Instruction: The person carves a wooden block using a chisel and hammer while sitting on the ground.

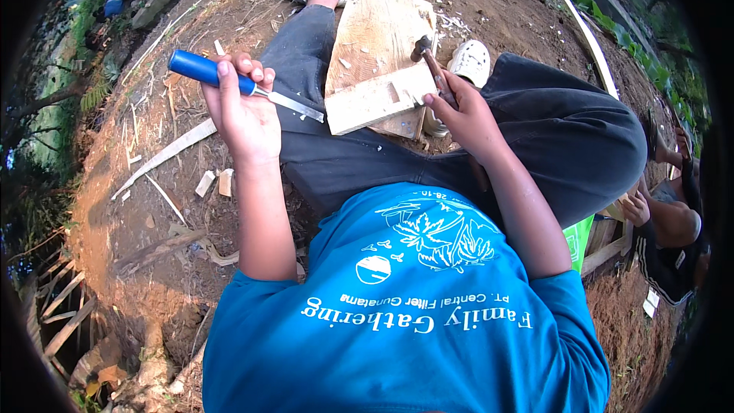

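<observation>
My left hand (248, 111) is closed round a wood chisel (205, 70) with a blue handle, held out to the left of the work. Its flat steel blade slants down to the right, the tip just left of a pale wooden block (367, 103). A rectangular recess is cut in the block's top face. Under the block lies a wide, rough board (382, 27) scattered with chips. In my right hand (466, 111) is a hammer (433, 61), its small dark head upward over the block's right part. My right fingers are also beside the block's right end.
My bent legs (566, 115) frame the board on both sides. Wood offcuts (205, 183) and a long strip (164, 154) lie on the dirt to the left. Another person (665, 222) sits at the far right, near a green bag (579, 241). A long pale plank (592, 50) lies at the upper right.
</observation>
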Available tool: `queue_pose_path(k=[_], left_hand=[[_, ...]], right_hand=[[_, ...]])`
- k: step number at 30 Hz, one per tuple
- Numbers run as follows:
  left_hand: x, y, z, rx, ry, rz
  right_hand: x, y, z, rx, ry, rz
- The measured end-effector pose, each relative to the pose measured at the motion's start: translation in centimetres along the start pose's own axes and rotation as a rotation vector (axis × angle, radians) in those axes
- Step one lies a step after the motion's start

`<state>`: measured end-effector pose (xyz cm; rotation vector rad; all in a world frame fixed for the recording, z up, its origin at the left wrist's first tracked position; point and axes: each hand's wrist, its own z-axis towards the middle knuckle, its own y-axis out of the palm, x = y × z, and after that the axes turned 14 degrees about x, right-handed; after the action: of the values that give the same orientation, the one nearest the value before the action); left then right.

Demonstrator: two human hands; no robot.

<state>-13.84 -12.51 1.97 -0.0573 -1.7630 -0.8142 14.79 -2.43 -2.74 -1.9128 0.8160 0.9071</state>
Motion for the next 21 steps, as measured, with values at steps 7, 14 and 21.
queue_pose_path(k=[7,14,21], left_hand=[[-1.4,0.6,-1.3,-0.062,0.015,-0.039],[-2.1,1.9,-2.5,-0.200,0.143,0.127],[-3.1,2.8,-3.1,-0.227,0.219,0.198]], right_hand=[[-0.4,-0.2,-0.1,-0.028,0.091,0.027],[-0.1,0.0,0.1,-0.010,0.018,0.012],[-0.4,0.0,0.0,-0.003,0.015,0.004]])
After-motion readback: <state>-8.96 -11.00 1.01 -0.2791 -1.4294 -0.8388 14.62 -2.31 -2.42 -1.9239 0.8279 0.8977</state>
